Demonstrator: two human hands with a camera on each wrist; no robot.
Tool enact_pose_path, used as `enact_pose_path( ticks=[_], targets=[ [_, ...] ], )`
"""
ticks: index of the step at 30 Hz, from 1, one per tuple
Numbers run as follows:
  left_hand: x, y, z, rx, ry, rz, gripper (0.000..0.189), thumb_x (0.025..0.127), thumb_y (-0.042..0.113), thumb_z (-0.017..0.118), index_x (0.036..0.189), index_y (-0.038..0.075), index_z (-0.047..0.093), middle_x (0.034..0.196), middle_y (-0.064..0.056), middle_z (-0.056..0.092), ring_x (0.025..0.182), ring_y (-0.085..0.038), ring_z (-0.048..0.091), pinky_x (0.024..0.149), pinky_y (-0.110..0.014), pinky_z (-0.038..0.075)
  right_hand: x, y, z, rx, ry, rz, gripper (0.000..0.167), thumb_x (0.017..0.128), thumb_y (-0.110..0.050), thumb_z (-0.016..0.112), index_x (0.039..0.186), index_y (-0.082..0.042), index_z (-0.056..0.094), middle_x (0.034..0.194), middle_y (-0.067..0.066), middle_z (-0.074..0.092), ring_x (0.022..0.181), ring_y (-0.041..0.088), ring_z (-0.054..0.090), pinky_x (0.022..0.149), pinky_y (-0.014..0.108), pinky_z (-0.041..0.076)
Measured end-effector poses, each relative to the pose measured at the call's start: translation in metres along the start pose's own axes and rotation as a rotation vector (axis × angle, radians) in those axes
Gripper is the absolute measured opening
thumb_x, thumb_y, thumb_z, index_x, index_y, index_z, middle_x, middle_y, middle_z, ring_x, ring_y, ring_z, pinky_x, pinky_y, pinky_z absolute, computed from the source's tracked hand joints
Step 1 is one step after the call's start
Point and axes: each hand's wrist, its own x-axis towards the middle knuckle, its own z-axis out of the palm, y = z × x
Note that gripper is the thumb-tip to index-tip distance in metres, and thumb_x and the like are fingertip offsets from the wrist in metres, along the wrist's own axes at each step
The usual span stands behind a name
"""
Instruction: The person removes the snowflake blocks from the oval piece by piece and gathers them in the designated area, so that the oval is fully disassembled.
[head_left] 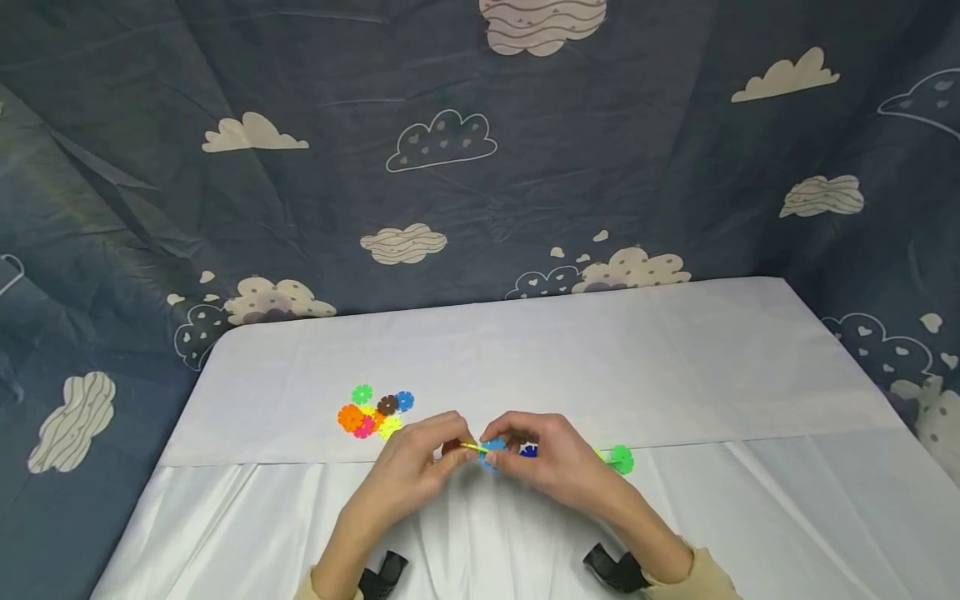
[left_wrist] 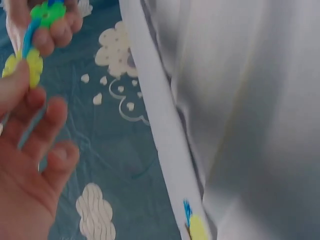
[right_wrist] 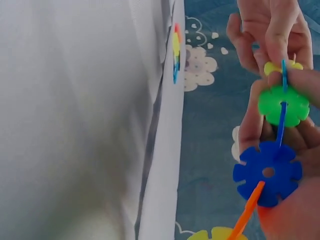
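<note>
My left hand [head_left: 420, 454] pinches a yellow notched flower disc [left_wrist: 35, 70] between thumb and fingers. The disc meets the edge of a light blue disc [head_left: 492, 455]; how deep their slots interlock cannot be told. My right hand [head_left: 558, 458] grips the light blue end of a chain of linked discs. Behind the light blue one come a green disc [right_wrist: 285, 106], a dark blue disc [right_wrist: 247, 172], an orange disc [right_wrist: 246, 212] seen edge-on and another yellow disc [right_wrist: 217, 234]. A second green disc [head_left: 621, 459] shows beyond the right wrist at the chain's far end.
Loose discs lie in a small heap left of my hands, among them an orange disc [head_left: 349, 417], a brown disc [head_left: 387, 405] and a blue disc [head_left: 405, 401]. A white cloth [head_left: 675, 358] covers the table. Dark cloud-printed curtains [head_left: 337, 192] hang behind and beside it.
</note>
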Motion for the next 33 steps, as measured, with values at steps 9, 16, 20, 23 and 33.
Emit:
enact_pose_path(
  ticks=[9,16,20,23,33],
  targets=[
    [0.0,0.002,0.006,0.045,0.04,-0.026,0.023,0.088,0.012,0.074,0.08,0.024,0.056,0.079,0.018,0.051,0.076,-0.002,0.05,0.062,-0.026,0.046,0.001,0.0,-0.001,0.016,-0.002,0.032,0.011,0.09,-0.021,0.073,0.1,-0.025,0.071,0.087,-0.009,0.068,0.079,0.014,0.063,0.07,0.032,0.052],
    [-0.002,-0.004,-0.006,-0.085,-0.087,0.048,0.017,0.09,0.012,0.072,0.087,0.028,0.067,0.08,0.014,0.058,0.076,-0.003,0.052,0.064,-0.024,0.045,0.0,0.003,-0.005,0.082,-0.117,-0.023,0.013,0.09,-0.022,0.074,0.101,-0.028,0.07,0.095,-0.009,0.069,0.084,0.016,0.062,0.076,0.034,0.051],
    [-0.001,-0.005,-0.008,-0.11,-0.105,0.063,0.021,0.088,0.008,0.073,0.086,0.028,0.067,0.08,0.015,0.057,0.074,-0.003,0.052,0.064,-0.024,0.046,0.001,0.005,-0.005,0.106,-0.138,-0.031,0.013,0.091,-0.02,0.073,0.102,-0.027,0.07,0.097,-0.008,0.069,0.085,0.017,0.062,0.076,0.035,0.051],
    [0.0,-0.005,-0.007,-0.086,-0.075,0.102,0.021,0.088,0.007,0.073,0.086,0.027,0.066,0.081,0.016,0.058,0.074,-0.002,0.051,0.062,-0.023,0.045,0.002,0.005,-0.004,0.118,-0.125,-0.012,0.013,0.09,-0.02,0.073,0.101,-0.027,0.07,0.097,-0.007,0.069,0.085,0.017,0.062,0.075,0.035,0.051],
    [-0.002,-0.009,-0.016,0.131,0.198,0.092,0.023,0.085,0.002,0.075,0.086,0.021,0.062,0.081,0.015,0.052,0.07,-0.002,0.047,0.056,-0.02,0.042,0.0,0.003,-0.008,0.031,0.052,0.056,0.009,0.091,-0.016,0.071,0.1,-0.018,0.071,0.087,-0.007,0.068,0.079,0.016,0.063,0.069,0.031,0.052]
  ],
)
